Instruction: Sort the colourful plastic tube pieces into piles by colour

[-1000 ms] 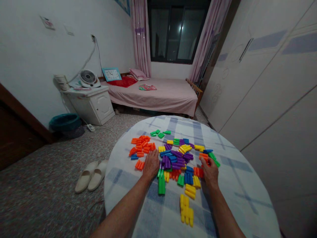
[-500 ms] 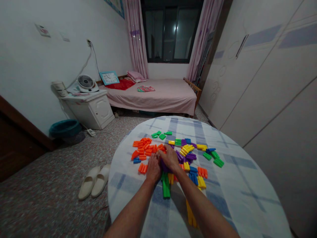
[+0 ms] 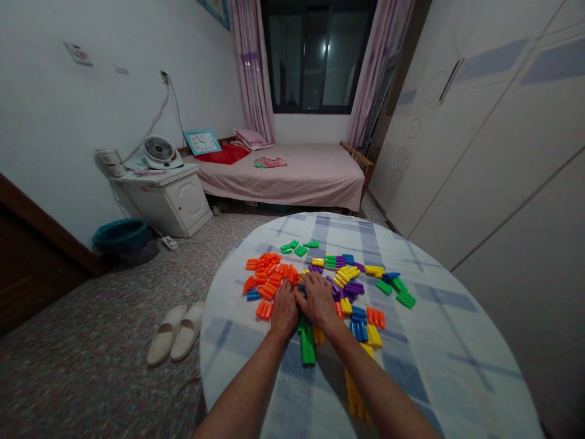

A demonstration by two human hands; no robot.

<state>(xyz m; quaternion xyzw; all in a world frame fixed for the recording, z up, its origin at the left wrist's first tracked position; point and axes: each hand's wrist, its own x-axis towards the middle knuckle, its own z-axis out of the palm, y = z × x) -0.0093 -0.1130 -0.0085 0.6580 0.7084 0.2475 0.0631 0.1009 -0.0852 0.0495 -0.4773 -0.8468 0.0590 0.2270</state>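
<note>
My left hand (image 3: 285,310) and my right hand (image 3: 318,300) meet over an assembly of plastic building blocks. Both sets of fingers are closed around its upper part and hide most of it. Below the hands, the assembly's long green block (image 3: 308,346) sticks out toward me. A bit of blue shows between the fingers. Orange blocks (image 3: 274,275) lie in a heap just beyond my left hand. Yellow blocks (image 3: 346,275) and purple blocks (image 3: 353,288) lie to the right of my right hand.
The round table has a checked cloth (image 3: 439,366). Green blocks (image 3: 300,250) lie at the back; more green blocks (image 3: 404,299) lie on the right. A yellow strip (image 3: 356,396) is partly under my right forearm. Slippers (image 3: 178,334) sit on the floor left; a bed (image 3: 292,174) stands beyond.
My right hand has shifted slightly and its fingers now lie lower over the assembly. The purple piece seen under it before is now covered. My left hand has hardly moved.
</note>
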